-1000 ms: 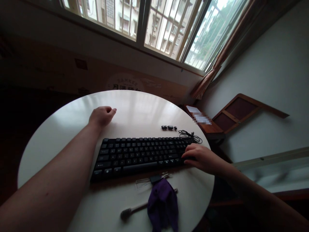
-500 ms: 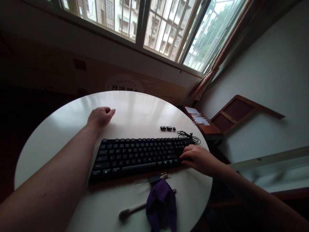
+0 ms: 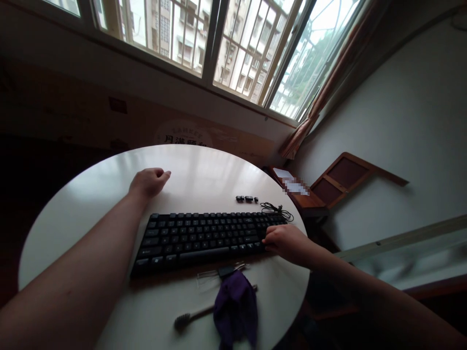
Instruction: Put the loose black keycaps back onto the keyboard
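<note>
A black keyboard lies across the round white table. My right hand rests over the keyboard's right end, fingers curled down onto the keys; what they grip, if anything, is hidden. My left hand lies on the bare tabletop beyond the keyboard's left end, loosely curled into a fist with nothing visible in it. A few loose black keycaps sit in a row behind the keyboard, beside its coiled black cable.
In front of the keyboard lie a purple cloth, a small brush and a wire keycap puller. A wooden chair stands right of the table. A barred window fills the far wall.
My right hand has slid a little left along the keyboard's right end. The view has shifted slightly; my left hand stays put.
</note>
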Demonstrator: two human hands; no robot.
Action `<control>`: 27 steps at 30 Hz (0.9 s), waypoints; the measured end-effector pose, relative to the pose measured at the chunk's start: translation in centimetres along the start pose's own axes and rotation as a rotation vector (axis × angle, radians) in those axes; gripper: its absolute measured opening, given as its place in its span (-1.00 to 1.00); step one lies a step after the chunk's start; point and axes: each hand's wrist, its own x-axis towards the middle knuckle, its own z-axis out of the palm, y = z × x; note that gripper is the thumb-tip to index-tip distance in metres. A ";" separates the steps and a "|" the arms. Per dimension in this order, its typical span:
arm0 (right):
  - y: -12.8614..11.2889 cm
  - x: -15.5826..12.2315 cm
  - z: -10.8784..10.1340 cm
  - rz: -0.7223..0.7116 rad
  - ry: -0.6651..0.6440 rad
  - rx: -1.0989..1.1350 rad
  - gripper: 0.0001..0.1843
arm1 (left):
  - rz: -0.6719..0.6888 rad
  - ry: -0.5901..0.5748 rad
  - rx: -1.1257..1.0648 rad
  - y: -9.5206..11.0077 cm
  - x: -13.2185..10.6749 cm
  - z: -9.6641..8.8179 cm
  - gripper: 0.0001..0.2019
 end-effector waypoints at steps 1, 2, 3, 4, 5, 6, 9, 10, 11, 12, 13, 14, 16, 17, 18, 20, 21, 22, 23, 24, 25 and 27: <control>0.1 0.0 0.1 0.003 0.006 0.003 -0.86 | 0.005 0.002 0.000 0.0 -0.1 -0.1 -0.61; 0.1 -0.1 0.2 0.007 0.014 0.011 -0.85 | 0.009 0.006 0.002 0.0 -0.2 -0.1 -0.60; 0.2 -0.1 0.3 0.009 0.020 0.024 -0.84 | 0.012 0.009 0.003 0.0 -0.3 -0.2 -0.60; 0.2 -0.2 0.2 0.008 0.021 0.040 -0.83 | 0.015 0.012 0.003 0.1 -0.3 -0.3 -0.59; 0.2 -0.2 0.0 -0.001 0.015 0.056 -0.83 | 0.018 0.013 0.004 0.1 -0.4 -0.3 -0.59; 0.2 -0.1 -0.2 -0.018 0.006 0.071 -0.85 | 0.021 0.013 0.003 0.1 -0.4 -0.4 -0.60; 0.2 0.9 -1.9 -0.077 0.013 0.089 -0.89 | 0.031 0.014 -0.005 0.2 -0.5 -0.4 -0.61; 0.3 1.5 -2.6 -0.087 0.040 0.091 -0.89 | 0.031 0.014 -0.008 0.2 -0.5 -0.4 -0.62; 0.4 2.4 -3.2 -0.088 0.076 0.092 -0.87 | 0.029 0.015 -0.012 0.2 -0.4 -0.4 -0.62; 0.7 3.4 -3.8 -0.085 0.118 0.095 -0.86 | 0.026 0.016 -0.016 0.1 -0.4 -0.4 -0.62; 1.0 4.7 -4.3 -0.079 0.151 0.097 -0.85 | 0.022 0.017 -0.019 0.1 -0.4 -0.3 -0.62; 1.5 6.1 -4.7 -0.067 0.176 0.101 -0.85 | 0.019 0.018 -0.023 0.0 -0.4 -0.3 -0.62; 2.6 9.1 -4.8 -0.038 0.202 0.113 -0.84 | 0.016 0.018 -0.030 -0.1 -0.3 -0.2 -0.61; 3.2 10.6 -4.5 -0.034 0.200 0.116 -0.81 | 0.016 0.018 -0.033 -0.1 -0.3 -0.1 -0.61; 3.7 12.1 -4.2 -0.033 0.187 0.120 -0.76 | 0.017 0.018 -0.035 -0.2 -0.3 -0.1 -0.61; 4.6 14.4 -3.1 -0.034 0.154 0.128 -0.65 | 0.018 0.019 -0.039 -0.2 -0.3 -0.1 -0.61; 4.9 15.3 -2.5 -0.035 0.136 0.132 -0.60 | 0.018 0.019 -0.040 -0.2 -0.4 -0.1 -0.61; 5.1 16.0 -2.0 -0.035 0.120 0.135 -0.56 | 0.017 0.019 -0.041 -0.2 -0.4 0.0 -0.61; 5.2 16.5 -1.5 -0.036 0.107 0.138 -0.54 | 0.015 0.017 -0.042 -0.2 -0.4 0.0 -0.61; 5.4 16.8 -1.0 -0.036 0.097 0.140 -0.53 | 0.013 0.015 -0.043 -0.2 -0.4 0.0 -0.61; 5.4 17.0 -0.7 -0.035 0.090 0.142 -0.54 | 0.010 0.012 -0.044 -0.2 -0.4 0.0 -0.61; 5.6 17.2 -0.2 -0.031 0.084 0.145 -0.58 | 0.004 0.008 -0.048 -0.1 -0.3 0.1 -0.61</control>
